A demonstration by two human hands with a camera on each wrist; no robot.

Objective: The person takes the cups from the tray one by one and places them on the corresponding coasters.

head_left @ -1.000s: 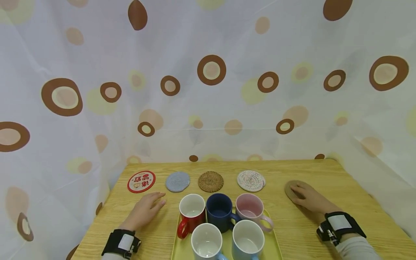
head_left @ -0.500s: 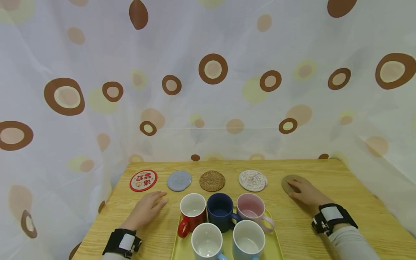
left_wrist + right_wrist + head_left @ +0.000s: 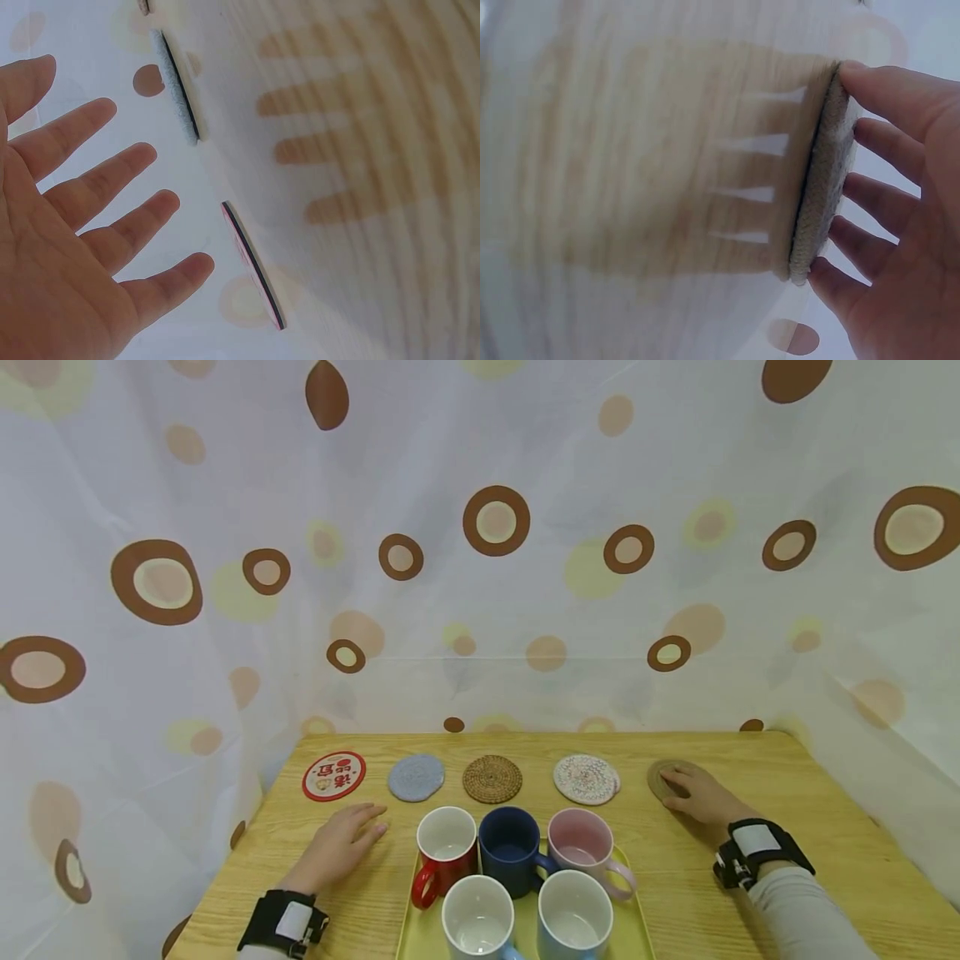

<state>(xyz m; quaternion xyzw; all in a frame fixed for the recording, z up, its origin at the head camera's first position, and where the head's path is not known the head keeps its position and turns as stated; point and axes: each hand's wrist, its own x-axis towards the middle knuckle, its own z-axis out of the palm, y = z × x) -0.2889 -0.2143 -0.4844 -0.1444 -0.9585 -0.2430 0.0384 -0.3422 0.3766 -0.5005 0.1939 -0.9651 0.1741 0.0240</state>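
My right hand [image 3: 701, 797] lies over a round beige coaster [image 3: 660, 783] at the right end of a row of coasters. The right wrist view shows its extended, spread fingertips touching the top face of this coaster [image 3: 823, 172], flat on the wooden table. Part of the coaster is hidden under the hand in the head view. Left of the yellow tray, my left hand [image 3: 337, 843] is held with fingers spread, nothing in it. Nearest to it are a red-rimmed coaster [image 3: 334, 776] and a grey-blue coaster [image 3: 416, 777]; the left wrist view shows the palm and a shadow on the wood.
A yellow tray [image 3: 642, 935] at the front middle carries several mugs, among them a red mug [image 3: 456, 868], a navy mug [image 3: 504, 864] and a pink mug [image 3: 588, 856]. Behind them lie a brown woven coaster [image 3: 492, 779] and a white speckled coaster [image 3: 587, 779]. A patterned curtain [image 3: 420, 693] encloses the table.
My right hand has slid the beige coaster back and slightly left, closer to the line of the other coasters. The left hand has stayed in place. The view has shifted slightly.
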